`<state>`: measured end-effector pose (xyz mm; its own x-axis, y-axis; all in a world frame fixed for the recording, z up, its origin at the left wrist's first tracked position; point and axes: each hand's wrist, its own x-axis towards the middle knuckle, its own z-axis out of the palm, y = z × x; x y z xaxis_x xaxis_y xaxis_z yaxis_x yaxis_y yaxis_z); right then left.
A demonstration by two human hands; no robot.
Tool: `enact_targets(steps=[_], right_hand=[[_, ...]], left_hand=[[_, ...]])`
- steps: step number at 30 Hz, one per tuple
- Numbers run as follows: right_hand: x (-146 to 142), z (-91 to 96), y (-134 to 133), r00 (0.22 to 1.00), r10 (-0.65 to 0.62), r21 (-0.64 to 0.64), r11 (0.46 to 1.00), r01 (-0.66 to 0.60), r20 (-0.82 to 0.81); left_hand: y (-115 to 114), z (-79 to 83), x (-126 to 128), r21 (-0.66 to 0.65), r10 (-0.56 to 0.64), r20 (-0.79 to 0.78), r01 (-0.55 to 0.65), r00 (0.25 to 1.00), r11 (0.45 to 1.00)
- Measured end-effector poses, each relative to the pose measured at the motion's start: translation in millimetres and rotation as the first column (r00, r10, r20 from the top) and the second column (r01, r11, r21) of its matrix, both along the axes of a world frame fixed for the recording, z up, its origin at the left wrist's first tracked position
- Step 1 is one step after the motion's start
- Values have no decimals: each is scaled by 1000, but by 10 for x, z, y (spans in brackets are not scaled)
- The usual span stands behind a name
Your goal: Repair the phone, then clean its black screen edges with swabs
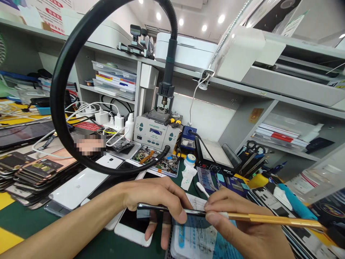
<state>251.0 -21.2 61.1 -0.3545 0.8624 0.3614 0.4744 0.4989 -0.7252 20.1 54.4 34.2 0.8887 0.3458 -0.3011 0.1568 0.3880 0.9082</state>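
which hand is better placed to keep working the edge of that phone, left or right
Right, most likely. The right hand holds the gold tool with its tip at the edge of the phone. The left hand has its fingers wrapped around the phone, holding it edge-up.

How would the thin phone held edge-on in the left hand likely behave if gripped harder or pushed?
The phone looks thin and rigid, probably light. Its glossy edge seems slippery, so the left hand pinches it. The gold tool at its edge suggests fragility.
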Motion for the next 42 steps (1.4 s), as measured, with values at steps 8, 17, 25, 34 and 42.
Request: enact_targets(steps=[8, 17, 25, 34, 42], right_hand=[[-13, -36, 44, 1000, 25, 56, 998, -25, 9], [-19, -42, 29, 999, 0, 104, 995, -4, 33], [-6, -30, 33, 1000, 1, 103, 995, -4, 22], [30, 5, 38, 1000, -15, 23, 1000, 15, 11], [74, 18, 55, 1000, 3, 12, 1000, -3, 20]], left_hand=[[0, -4, -12, 7, -20, 8, 20, 1000, 1000], [1, -11, -7, -9, 0, -2, 0, 1000, 1000], [-8, -14, 1, -7, -2, 1, 2, 1000, 1000], [-3, -31, 18, 11, 2, -15, -2, 1000, 1000], [23, -73, 21, 1, -10, -10, 10, 1000, 1000]])
